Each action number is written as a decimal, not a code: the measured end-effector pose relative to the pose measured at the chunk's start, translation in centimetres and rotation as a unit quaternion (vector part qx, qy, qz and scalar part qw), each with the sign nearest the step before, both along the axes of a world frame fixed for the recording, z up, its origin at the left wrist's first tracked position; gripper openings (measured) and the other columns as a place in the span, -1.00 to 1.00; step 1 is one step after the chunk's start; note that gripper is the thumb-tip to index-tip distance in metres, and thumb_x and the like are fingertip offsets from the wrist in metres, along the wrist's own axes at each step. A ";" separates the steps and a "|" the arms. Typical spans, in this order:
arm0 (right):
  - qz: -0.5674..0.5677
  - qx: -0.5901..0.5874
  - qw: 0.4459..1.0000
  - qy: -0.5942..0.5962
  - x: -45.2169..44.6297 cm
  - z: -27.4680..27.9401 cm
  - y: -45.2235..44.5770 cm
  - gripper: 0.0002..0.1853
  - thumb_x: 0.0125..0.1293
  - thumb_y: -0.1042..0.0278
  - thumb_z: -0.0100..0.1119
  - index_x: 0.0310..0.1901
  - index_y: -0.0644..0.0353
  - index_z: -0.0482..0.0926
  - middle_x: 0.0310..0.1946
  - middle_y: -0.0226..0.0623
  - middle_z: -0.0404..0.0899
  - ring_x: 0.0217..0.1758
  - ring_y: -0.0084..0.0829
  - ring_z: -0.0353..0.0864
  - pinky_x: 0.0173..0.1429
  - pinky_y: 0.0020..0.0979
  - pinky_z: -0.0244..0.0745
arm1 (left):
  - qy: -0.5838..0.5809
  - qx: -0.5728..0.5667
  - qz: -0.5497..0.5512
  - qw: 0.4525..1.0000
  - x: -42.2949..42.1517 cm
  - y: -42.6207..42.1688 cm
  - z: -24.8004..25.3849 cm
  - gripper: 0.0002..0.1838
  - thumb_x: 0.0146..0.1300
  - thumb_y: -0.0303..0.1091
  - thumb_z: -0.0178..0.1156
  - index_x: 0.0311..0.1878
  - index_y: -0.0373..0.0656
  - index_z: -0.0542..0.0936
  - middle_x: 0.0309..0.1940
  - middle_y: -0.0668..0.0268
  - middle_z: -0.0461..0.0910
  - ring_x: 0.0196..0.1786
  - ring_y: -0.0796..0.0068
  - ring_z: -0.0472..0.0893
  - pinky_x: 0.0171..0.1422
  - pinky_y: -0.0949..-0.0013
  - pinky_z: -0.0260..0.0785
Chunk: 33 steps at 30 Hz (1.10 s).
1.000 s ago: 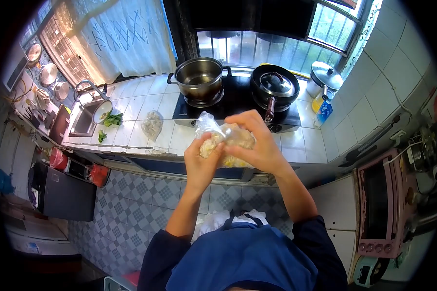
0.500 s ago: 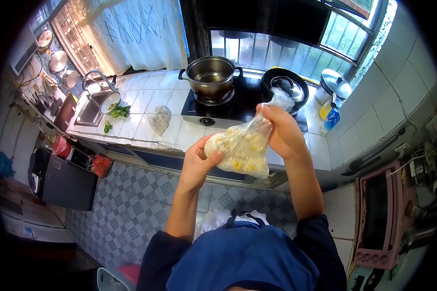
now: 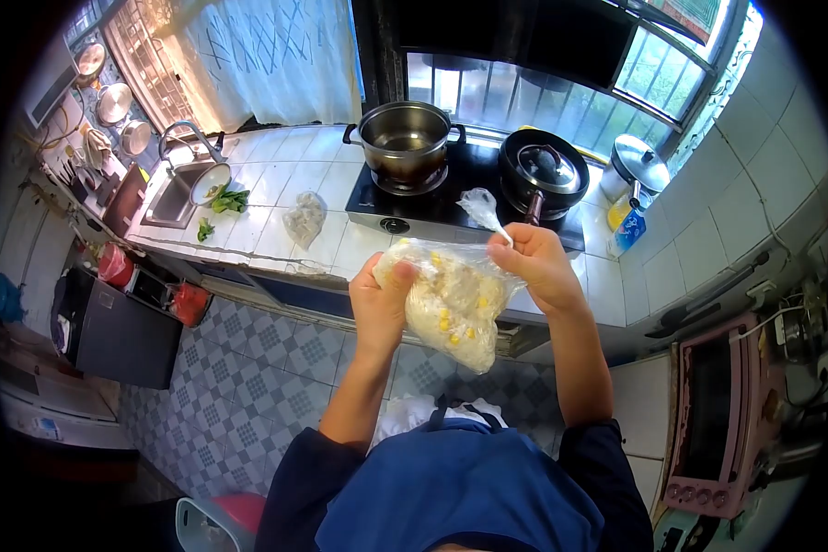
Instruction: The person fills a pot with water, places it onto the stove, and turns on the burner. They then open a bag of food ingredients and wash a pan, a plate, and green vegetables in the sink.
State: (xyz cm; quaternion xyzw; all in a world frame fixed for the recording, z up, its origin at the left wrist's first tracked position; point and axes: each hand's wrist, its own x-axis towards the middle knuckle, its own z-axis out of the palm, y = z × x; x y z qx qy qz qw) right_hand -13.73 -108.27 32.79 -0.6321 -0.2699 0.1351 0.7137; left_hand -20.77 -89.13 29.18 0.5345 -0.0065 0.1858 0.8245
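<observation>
A clear plastic bag (image 3: 455, 308) of pale food with yellow bits hangs between my hands, in front of the counter edge. My left hand (image 3: 382, 299) grips its left side, thumb on top. My right hand (image 3: 538, 262) pinches the twisted neck, and the loose bag end sticks up past my fingers toward the stove. Beyond the bag, an open two-handled pot (image 3: 402, 147) stands on the left burner of the black stove (image 3: 474, 184). A dark pan with a lid (image 3: 545, 166) sits on the right burner, its handle pointing toward me.
Another small plastic bag (image 3: 305, 219) lies on the tiled counter (image 3: 271, 184), near leafy greens (image 3: 230, 201) and a sink (image 3: 177, 193) with a plate on its edge. A lidded metal pot (image 3: 639, 166) and a blue pack (image 3: 627, 230) stand at the right wall. A pink oven (image 3: 718, 414) is at lower right.
The bag has swung lower and turned, its neck now twisted tight in my right hand. My right hand has moved down slightly; the left has shifted a little along the bag's side.
</observation>
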 end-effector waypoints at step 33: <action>-0.095 0.236 0.957 0.136 -1.4 0.7 2.1 -0.77 0.31 0.31 -0.04 -0.13 0.28 0.46 -0.51 -0.52 0.36 -0.64 -0.73 0.19 -0.56 -0.65 0.09 | 0.110 0.040 -0.043 0.992 2.2 -1.8 -5.7 -0.28 0.09 -0.21 0.25 0.22 -0.25 0.13 0.11 0.09 0.30 0.12 0.36 0.36 0.12 0.32 0.28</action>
